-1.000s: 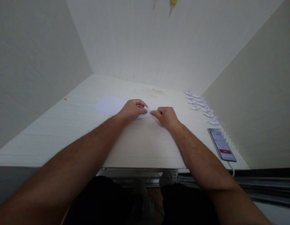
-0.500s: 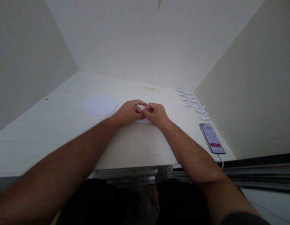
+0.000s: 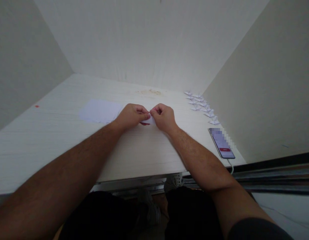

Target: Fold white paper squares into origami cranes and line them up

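Observation:
A small folded piece of white paper [image 3: 150,120] is held just above the pale wooden table [image 3: 56,133], near its middle. My left hand [image 3: 131,115] pinches its left side with curled fingers. My right hand [image 3: 164,116] pinches its right side, fingertips meeting those of the left hand. Most of the paper is hidden by the fingers. A red mark shows at its lower edge.
A stack of flat white paper sheets [image 3: 100,111] lies just left of my hands. Several small folded paper figures [image 3: 200,104] line the right wall. A phone [image 3: 221,143] with a lit screen and a cable lies at the front right.
My hands came together from apart and now pinch the folded paper between them, raised slightly off the table. The view has shifted, so everything sits further left in the picture.

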Action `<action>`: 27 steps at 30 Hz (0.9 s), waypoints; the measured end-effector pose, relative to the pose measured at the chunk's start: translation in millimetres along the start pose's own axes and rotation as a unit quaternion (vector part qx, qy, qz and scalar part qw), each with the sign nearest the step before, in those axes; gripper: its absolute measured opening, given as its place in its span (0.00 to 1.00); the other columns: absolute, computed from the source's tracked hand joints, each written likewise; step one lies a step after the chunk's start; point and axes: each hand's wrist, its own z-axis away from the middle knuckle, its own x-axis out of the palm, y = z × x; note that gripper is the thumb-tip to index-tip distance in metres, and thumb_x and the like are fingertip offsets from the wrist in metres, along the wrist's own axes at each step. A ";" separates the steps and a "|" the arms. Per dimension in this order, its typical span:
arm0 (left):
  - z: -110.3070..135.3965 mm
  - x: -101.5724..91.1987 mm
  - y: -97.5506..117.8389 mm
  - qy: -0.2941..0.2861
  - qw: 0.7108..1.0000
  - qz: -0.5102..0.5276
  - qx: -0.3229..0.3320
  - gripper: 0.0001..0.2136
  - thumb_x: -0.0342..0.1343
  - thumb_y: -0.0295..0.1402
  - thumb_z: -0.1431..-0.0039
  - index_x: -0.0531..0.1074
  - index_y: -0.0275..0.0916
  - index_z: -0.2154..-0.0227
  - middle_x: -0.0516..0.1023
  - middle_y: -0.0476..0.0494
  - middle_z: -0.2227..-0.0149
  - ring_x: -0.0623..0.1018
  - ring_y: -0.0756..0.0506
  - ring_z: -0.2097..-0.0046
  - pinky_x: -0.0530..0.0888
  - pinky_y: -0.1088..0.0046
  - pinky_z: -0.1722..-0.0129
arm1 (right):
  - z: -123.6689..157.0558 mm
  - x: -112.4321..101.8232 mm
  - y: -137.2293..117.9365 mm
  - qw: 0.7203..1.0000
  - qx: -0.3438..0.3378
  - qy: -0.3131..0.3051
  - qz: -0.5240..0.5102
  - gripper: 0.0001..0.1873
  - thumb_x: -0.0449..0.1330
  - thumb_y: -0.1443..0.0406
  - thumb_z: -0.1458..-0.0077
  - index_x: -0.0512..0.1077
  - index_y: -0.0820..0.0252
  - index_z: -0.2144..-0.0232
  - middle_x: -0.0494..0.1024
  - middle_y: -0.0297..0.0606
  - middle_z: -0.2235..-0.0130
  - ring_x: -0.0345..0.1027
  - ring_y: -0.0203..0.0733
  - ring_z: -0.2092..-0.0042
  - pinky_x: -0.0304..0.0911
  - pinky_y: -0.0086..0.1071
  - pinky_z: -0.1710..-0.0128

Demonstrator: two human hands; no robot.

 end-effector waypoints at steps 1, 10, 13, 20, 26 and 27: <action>0.8 0.1 0.8 -0.001 1.000 0.003 -0.005 0.08 0.68 0.31 0.55 0.74 0.36 0.78 0.78 0.46 0.79 0.80 0.46 0.75 0.75 0.73 0.73 | 0.0 -0.4 -0.3 1.000 0.003 0.003 -0.002 0.08 0.62 0.64 0.47 0.71 0.59 0.76 0.70 0.28 0.78 0.59 0.34 0.74 0.55 0.31 0.70; 1.4 -8.8 0.5 -0.037 0.997 -0.070 -0.027 0.09 0.64 0.34 0.50 0.72 0.38 0.80 0.75 0.46 0.83 0.72 0.49 0.82 0.67 0.74 0.80 | -2.5 -2.7 3.8 0.999 0.036 0.007 -0.033 0.09 0.62 0.61 0.48 0.72 0.59 0.76 0.69 0.28 0.79 0.58 0.34 0.75 0.55 0.31 0.72; -1.1 -15.3 -4.1 -0.027 0.991 -0.130 0.002 0.10 0.64 0.36 0.50 0.73 0.39 0.81 0.70 0.50 0.86 0.65 0.52 0.84 0.60 0.75 0.81 | -5.4 -5.2 6.8 0.998 0.044 0.010 -0.043 0.08 0.63 0.61 0.49 0.73 0.59 0.76 0.70 0.29 0.78 0.59 0.34 0.74 0.56 0.31 0.71; -2.8 -12.0 -9.5 -0.001 0.996 -0.060 0.060 0.13 0.68 0.39 0.56 0.79 0.38 0.68 0.77 0.49 0.76 0.69 0.51 0.77 0.62 0.76 0.77 | -5.6 -5.8 9.0 0.989 0.039 -0.103 -0.094 0.09 0.65 0.60 0.51 0.75 0.61 0.75 0.73 0.31 0.76 0.62 0.33 0.74 0.57 0.29 0.72; -2.5 -9.5 -13.3 -0.001 0.997 -0.009 0.077 0.16 0.66 0.34 0.56 0.79 0.37 0.61 0.71 0.54 0.79 0.64 0.54 0.78 0.58 0.76 0.78 | -5.4 1.3 11.8 0.977 0.057 -0.105 -0.179 0.13 0.67 0.57 0.52 0.75 0.60 0.69 0.74 0.30 0.75 0.64 0.33 0.73 0.59 0.29 0.72; -2.8 -10.0 -13.7 0.018 0.997 -0.004 0.078 0.16 0.65 0.33 0.55 0.79 0.37 0.61 0.70 0.54 0.79 0.63 0.54 0.79 0.57 0.76 0.78 | -5.6 1.5 12.8 0.970 0.062 -0.110 -0.207 0.15 0.68 0.56 0.54 0.74 0.60 0.66 0.74 0.29 0.75 0.64 0.33 0.73 0.59 0.28 0.72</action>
